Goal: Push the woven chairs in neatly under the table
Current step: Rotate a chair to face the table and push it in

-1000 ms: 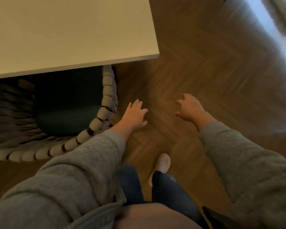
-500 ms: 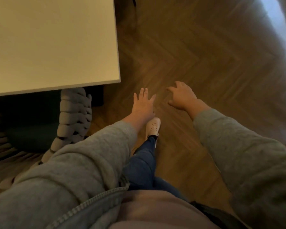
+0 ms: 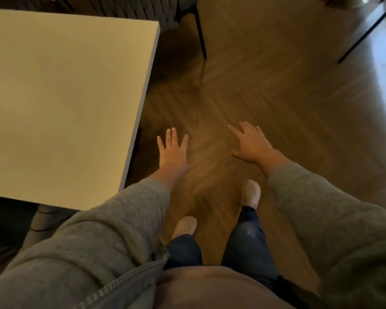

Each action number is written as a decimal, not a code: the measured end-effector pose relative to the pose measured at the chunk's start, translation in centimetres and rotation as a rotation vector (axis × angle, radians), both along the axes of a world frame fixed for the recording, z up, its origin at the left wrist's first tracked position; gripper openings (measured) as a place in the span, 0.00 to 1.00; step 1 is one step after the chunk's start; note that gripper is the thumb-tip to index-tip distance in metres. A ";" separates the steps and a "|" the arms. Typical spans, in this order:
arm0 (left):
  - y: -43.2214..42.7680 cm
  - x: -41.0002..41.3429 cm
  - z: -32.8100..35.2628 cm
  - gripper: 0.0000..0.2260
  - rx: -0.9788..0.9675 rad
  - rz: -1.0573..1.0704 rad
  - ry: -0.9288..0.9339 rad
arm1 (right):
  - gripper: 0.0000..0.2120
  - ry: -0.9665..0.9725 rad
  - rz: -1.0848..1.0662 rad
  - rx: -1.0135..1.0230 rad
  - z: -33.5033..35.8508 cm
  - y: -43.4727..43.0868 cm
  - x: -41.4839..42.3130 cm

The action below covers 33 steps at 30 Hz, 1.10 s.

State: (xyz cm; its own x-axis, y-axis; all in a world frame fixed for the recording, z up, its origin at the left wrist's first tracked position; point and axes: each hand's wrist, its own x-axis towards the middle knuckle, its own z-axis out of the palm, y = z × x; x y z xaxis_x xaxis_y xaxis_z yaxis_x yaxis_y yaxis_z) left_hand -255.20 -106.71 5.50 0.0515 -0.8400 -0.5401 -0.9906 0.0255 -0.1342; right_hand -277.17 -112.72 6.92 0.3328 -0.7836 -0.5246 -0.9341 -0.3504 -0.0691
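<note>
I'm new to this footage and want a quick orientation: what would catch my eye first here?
A large pale table fills the upper left. Beside it the left hand and right hand hover spread open over the herringbone floor, holding nothing. One woven chair shows past the table's far corner at the top; a second woven chair peeks from under its near edge, lower left.

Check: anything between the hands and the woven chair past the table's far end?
Nothing visible. Only bare floor lies between the open left hand, the right hand and the woven chair. The table edge runs left of that path, not across it.
</note>
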 end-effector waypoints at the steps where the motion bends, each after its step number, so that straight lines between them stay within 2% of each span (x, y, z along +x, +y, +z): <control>1: -1.7 -0.5 0.0 0.38 0.003 0.037 -0.020 | 0.42 0.002 0.036 -0.011 0.0 -2.7 -0.9; 6: -8.8 -3.2 0.8 0.39 -0.013 0.357 -0.016 | 0.43 0.002 0.234 -0.021 0.3 -14.2 -5.0; 11: -12.5 -6.3 1.0 0.39 -0.034 0.528 -0.024 | 0.43 -0.001 0.351 0.008 0.7 -22.7 -6.6; 15: -17.0 -7.7 1.1 0.39 -0.040 0.554 -0.091 | 0.43 -0.074 0.457 0.009 1.1 -29.4 -4.8; 21: -27.9 -5.7 1.5 0.39 -0.160 0.505 -0.111 | 0.44 -0.133 0.507 -0.034 1.1 -39.7 0.3; 27: -40.3 -0.7 1.6 0.39 -0.261 0.499 -0.050 | 0.43 -0.148 0.521 -0.069 0.7 -51.3 7.7; 33: -48.7 6.4 3.0 0.42 -0.217 0.588 -0.080 | 0.44 -0.177 0.577 -0.050 1.7 -61.0 14.3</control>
